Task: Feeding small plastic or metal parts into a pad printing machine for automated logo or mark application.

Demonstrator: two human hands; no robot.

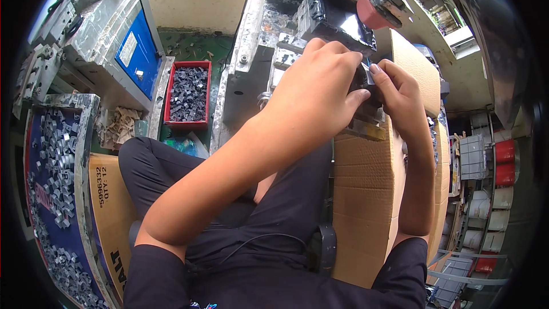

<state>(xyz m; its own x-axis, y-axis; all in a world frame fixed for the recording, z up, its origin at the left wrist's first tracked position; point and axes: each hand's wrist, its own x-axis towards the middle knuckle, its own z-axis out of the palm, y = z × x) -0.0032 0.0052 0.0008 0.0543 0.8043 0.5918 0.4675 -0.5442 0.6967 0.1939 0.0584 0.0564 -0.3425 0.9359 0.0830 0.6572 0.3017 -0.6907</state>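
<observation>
Both my hands are together at the dark, grimy head of a machine (337, 23). My left hand (329, 83) is in front of it, knuckles bent and thumb pointing right; the fingertips curl out of sight, and what they grip is hidden. Close on its right, my right hand (402, 94) is closed in a pinch, thumb against the fingers. A small shiny edge shows by the right thumb, but its kind cannot be made out. Beneath the hands is a dark block with a yellowish lower part (369, 130).
A red bin (208, 94) of small dark clips stands on the green floor. More such pieces lie in a blue-bottomed tray (91, 194) at far left. Cardboard (363, 194) stands upright beside my right arm. A grey cabinet with a blue panel (137, 51) is at back left.
</observation>
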